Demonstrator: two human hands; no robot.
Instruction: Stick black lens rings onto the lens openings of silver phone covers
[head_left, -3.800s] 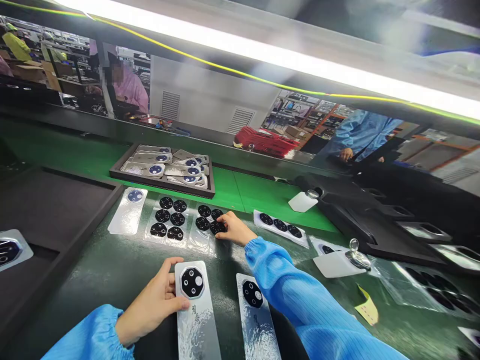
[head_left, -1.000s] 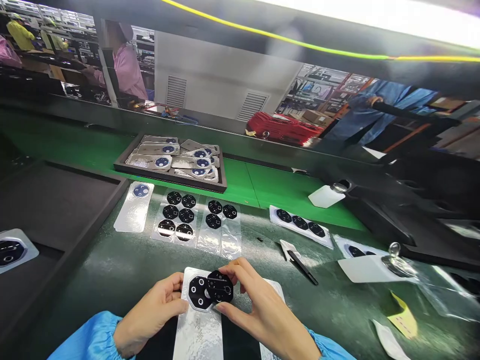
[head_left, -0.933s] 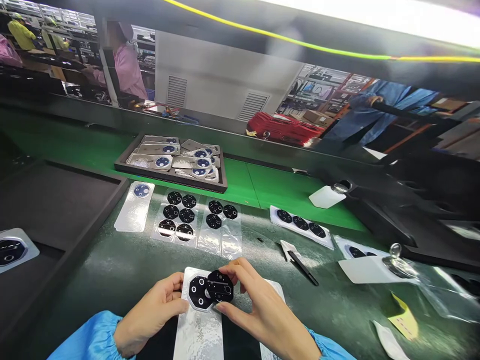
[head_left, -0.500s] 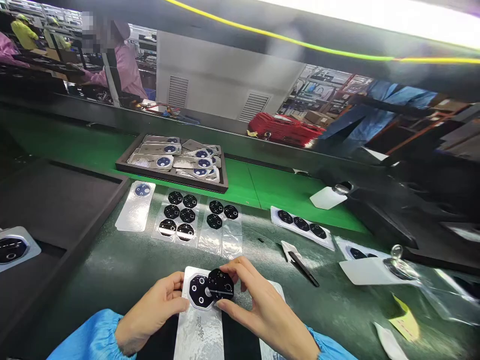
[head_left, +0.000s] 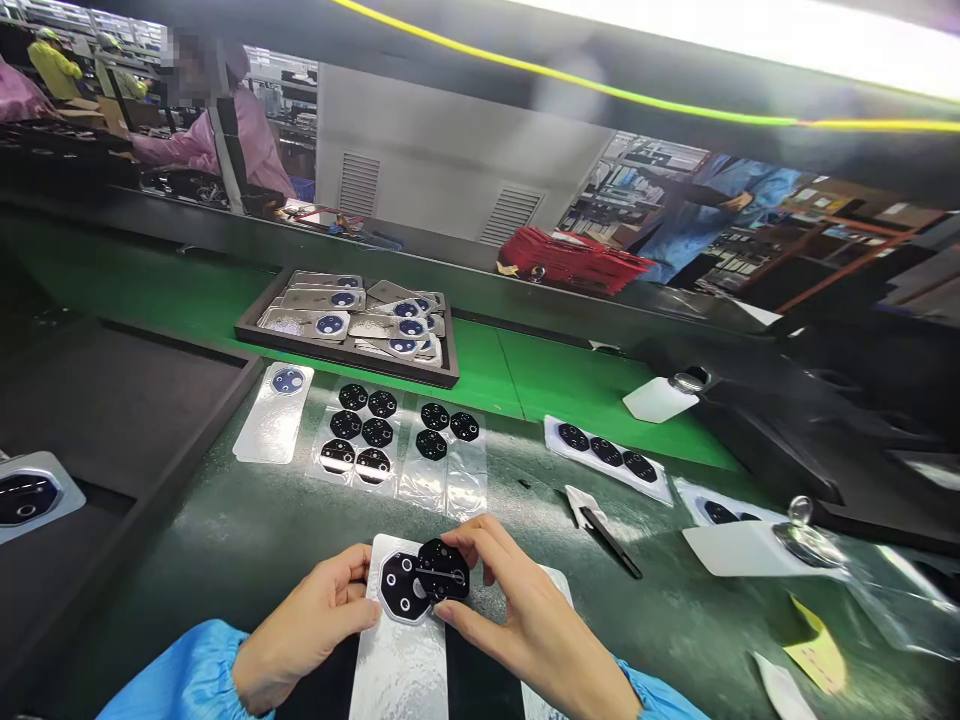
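Observation:
My left hand [head_left: 319,620] grips the left edge of a silver rectangular panel [head_left: 401,660], thumb on its face. Near the panel's top sits a black octagonal area [head_left: 397,585] with several ringed round openings. Between thumb and fingertips, my right hand [head_left: 517,610] pinches a loose black octagonal plate [head_left: 444,572] by its right side. That plate overlaps the right part of the panel's octagon; whether the two touch I cannot tell. Another silver panel [head_left: 555,580] lies partly hidden under my right hand.
Ahead lie clear sheets of black octagonal plates [head_left: 356,430], a stack of silver panels [head_left: 274,415] and a dark tray [head_left: 345,350] heaped with panels. To the right are black tweezers [head_left: 611,540], a white bottle [head_left: 765,550] and yellow paper [head_left: 817,650]. People work beyond the bench.
Both hands keep their grips almost unmoved, and the plate's tilt over the panel has shifted slightly. In the background, the person in blue has moved.

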